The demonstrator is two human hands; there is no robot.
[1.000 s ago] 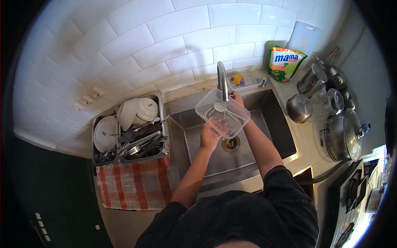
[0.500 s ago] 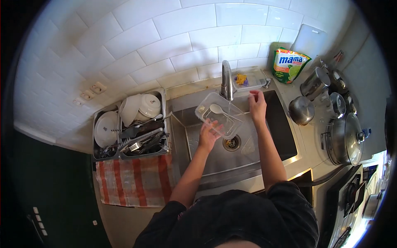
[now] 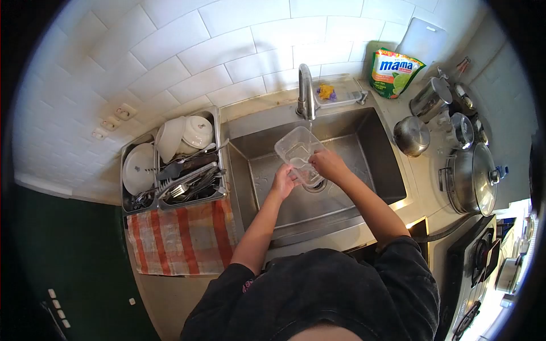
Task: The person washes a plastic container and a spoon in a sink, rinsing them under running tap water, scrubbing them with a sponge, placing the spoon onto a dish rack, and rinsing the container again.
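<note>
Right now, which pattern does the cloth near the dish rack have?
The cloth has broad orange-red stripes on a pale ground, seen in the head view.

Large blue letters spell "mama" on the green stand-up pouch, while the finer lettering on its small red label and along its yellow top strip, like the pink print on the black T-shirt, is too small to read surely

The single head-worn camera looked forward and steeply down from above the near side of the rectangular grey steel sink. Its wide, round-edged view, fairly close, reached the glossy white-tiled wall behind that sink.
</note>
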